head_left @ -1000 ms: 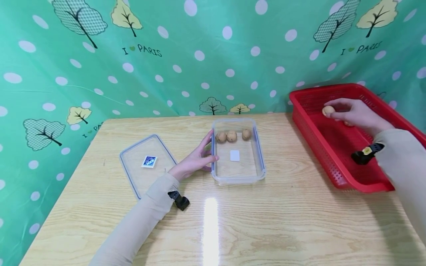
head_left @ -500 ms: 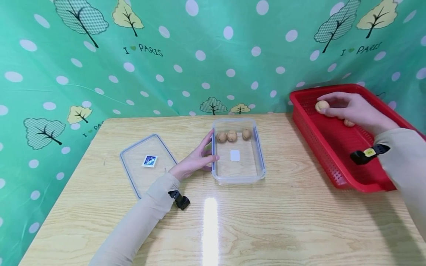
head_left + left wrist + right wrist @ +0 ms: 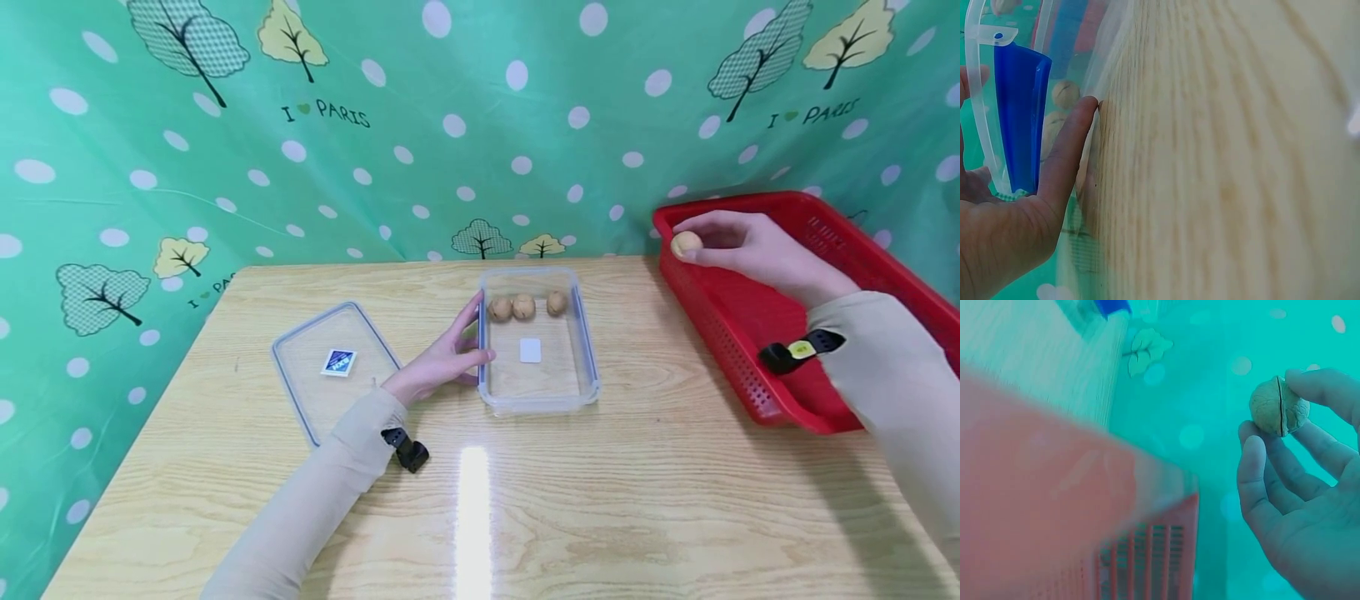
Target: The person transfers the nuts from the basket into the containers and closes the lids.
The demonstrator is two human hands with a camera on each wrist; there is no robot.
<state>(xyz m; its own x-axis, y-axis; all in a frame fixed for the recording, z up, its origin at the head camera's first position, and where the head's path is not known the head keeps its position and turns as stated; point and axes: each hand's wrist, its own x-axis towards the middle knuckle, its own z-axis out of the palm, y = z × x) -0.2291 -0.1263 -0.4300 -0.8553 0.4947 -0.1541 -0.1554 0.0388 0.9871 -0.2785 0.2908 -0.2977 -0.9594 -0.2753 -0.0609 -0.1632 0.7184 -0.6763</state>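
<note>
Nearest, a clear lid (image 3: 322,408) lies on the table (image 3: 615,500), bearing a blue-and-white label (image 3: 339,362). Beside it the left hand (image 3: 442,362), thumb and fingers spread wide, touches the side of a clear box (image 3: 587,350); three walnuts (image 3: 523,307) sit at its far end, beyond a white square (image 3: 530,350). Farther right, by the red basket's (image 3: 712,342) far left corner, the right hand (image 3: 757,250) pinches a walnut (image 3: 686,243). Half a second ago that hand was farther right, over the basket's interior; the three boxed walnuts are unchanged.
</note>
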